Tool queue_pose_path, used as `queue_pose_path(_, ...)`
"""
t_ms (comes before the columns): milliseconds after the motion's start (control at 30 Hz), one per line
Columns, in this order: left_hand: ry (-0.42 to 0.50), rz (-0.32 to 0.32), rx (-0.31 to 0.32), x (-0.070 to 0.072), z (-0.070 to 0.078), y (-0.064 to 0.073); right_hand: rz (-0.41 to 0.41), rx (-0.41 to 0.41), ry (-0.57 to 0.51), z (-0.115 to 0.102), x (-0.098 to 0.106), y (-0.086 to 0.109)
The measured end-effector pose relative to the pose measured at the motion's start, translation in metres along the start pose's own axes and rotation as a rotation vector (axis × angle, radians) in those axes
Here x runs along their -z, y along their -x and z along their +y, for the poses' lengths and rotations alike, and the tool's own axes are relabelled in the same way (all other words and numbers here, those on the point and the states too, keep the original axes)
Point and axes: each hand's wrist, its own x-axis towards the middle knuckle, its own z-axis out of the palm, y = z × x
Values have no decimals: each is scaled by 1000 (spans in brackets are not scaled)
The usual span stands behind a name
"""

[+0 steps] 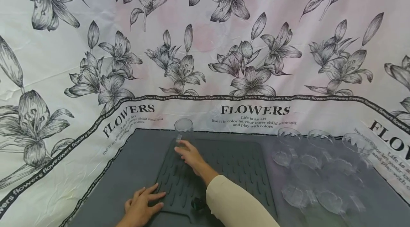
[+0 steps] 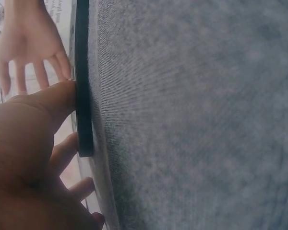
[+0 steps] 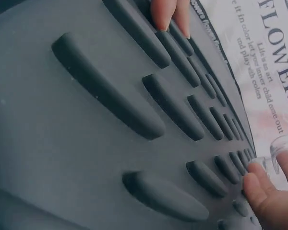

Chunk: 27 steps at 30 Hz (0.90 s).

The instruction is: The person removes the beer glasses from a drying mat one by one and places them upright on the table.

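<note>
At the far left corner of the dark ribbed mat point(image 1: 224, 170) stands a clear glass mug point(image 1: 184, 125). My right hand point(image 1: 191, 156) is at its handle, with the fingertips right beside the glass. The right wrist view catches part of that mug point(image 3: 284, 143) next to the right hand's fingers point(image 3: 259, 194). Seen from the left wrist, the right hand point(image 2: 31, 40) has its fingers extended and spread. My left hand point(image 1: 142, 204) rests at the mat's near left edge, its fingers spread and touching the mat.
Several clear glass mugs point(image 1: 298, 196) stand in rows on the grey table point(image 1: 118, 177), right of the mat. A white flower-printed cloth point(image 1: 179, 109) hangs behind and along the sides. A small dark object point(image 1: 199, 204) sits by the right sleeve.
</note>
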Motion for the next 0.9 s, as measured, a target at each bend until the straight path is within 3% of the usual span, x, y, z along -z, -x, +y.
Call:
queue_pose_path(467,-14,-6,11,-3,4,1,-7,83,-47,2,-6,-4)
queue_pose_path(667,-13,-13,9,-7,3,0,73,135,-19,7,-3,4)
queue_pose_path(900,-6,-10,6,-3,-1,1,101,189,-46,4,4,20)
